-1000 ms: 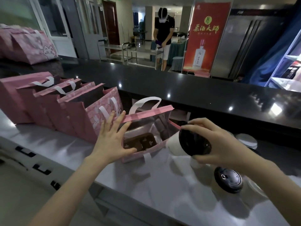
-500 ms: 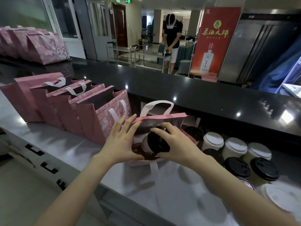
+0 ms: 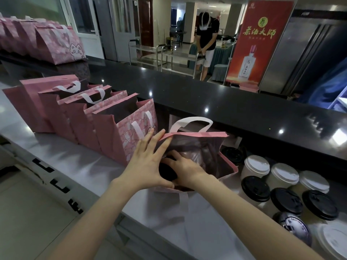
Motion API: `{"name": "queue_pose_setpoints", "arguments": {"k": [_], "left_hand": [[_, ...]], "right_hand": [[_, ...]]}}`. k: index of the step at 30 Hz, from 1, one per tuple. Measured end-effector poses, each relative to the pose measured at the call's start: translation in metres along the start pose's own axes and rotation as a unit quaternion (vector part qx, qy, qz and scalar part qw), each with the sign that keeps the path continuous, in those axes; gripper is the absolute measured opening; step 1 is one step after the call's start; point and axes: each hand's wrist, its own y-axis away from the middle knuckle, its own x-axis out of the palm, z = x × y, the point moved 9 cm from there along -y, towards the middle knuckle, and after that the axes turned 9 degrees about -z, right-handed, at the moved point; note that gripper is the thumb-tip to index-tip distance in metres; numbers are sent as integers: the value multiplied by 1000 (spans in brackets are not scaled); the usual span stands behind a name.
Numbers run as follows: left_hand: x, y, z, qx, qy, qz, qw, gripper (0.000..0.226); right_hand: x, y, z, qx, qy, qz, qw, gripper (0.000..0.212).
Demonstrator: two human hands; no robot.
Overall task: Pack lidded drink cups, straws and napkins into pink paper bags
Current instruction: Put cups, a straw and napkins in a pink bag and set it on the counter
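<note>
Table (image 3: 75, 162) carries a row of pink bags (image 3: 93, 117); the nearest bag (image 3: 210, 145) stands open. Left grip (image 3: 148, 166), fingers straight and released, presses on its rim. Right grip (image 3: 185, 166) grasps a black-lidded cup (image 3: 167, 170) inside that bag.

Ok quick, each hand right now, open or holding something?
Left hand: open, straight fingers pressing the pink bag at its rim.
Right hand: grips the black-lidded cup inside that bag.
</note>
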Motion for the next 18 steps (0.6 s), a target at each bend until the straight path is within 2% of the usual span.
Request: {"name": "queue_pose_setpoints", "arguments": {"k": [9, 18], "left_hand": [[-1, -1, 12, -13, 0, 10, 1000, 135], [4, -2, 10, -7, -6, 20, 1000, 139]], "right_hand": [[4, -5, 0, -5, -30, 17, 999, 66], [24, -12, -12, -13, -5, 29, 1000, 74]]}}
